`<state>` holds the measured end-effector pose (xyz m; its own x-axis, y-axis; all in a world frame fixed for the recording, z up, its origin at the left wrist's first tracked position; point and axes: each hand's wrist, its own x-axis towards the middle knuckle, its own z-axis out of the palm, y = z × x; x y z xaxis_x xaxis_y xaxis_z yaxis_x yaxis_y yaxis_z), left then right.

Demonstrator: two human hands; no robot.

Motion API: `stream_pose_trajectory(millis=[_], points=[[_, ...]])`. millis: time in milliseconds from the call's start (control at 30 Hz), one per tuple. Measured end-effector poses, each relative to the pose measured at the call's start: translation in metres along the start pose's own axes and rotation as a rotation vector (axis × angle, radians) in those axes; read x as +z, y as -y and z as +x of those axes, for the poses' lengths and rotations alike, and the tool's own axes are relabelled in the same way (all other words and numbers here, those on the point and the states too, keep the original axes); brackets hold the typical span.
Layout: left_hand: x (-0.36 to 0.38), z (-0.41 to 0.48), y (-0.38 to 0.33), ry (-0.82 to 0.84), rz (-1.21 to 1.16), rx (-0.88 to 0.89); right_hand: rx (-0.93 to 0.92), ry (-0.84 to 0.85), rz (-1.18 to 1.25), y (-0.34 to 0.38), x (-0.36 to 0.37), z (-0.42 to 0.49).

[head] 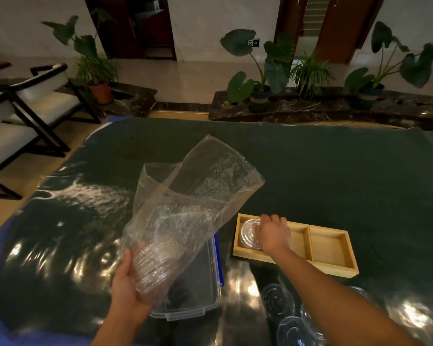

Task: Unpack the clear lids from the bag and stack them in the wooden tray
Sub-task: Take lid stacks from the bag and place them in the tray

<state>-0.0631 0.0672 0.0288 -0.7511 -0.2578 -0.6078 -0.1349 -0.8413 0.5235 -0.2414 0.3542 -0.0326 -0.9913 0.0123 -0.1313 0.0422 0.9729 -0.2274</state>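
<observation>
My left hand [126, 285] grips the bottom of a clear plastic bag [185, 196], held up and tilted, its open mouth pointing away. A stack of clear lids [153, 260] sits inside the bag's lower end, against my palm. My right hand [273, 233] reaches into the left compartment of the wooden tray [330, 267]. Its fingers rest on a clear round lid [249, 233] that lies in that compartment. Whether the fingers still pinch the lid is not clear. The tray's right compartment holds nothing.
A clear plastic box [198, 295] with a blue edge lies under the bag. Several loose clear lids [278, 299] lie on the dark green table cover near the front edge. Chairs stand at the left; potted plants line the back.
</observation>
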Motion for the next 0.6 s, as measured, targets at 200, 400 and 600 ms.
stream_pose_trajectory(millis=[200,400,600], points=[[-0.001,-0.001,0.0,0.012,-0.009,0.005,-0.026,-0.029,0.013,-0.007,-0.002,-0.006],[-0.001,-0.001,0.003,0.033,0.001,0.017,-0.017,0.049,0.092,-0.006,-0.004,-0.013],[-0.003,-0.001,0.004,0.025,0.01,0.01,0.033,0.08,0.263,-0.009,-0.006,-0.016]])
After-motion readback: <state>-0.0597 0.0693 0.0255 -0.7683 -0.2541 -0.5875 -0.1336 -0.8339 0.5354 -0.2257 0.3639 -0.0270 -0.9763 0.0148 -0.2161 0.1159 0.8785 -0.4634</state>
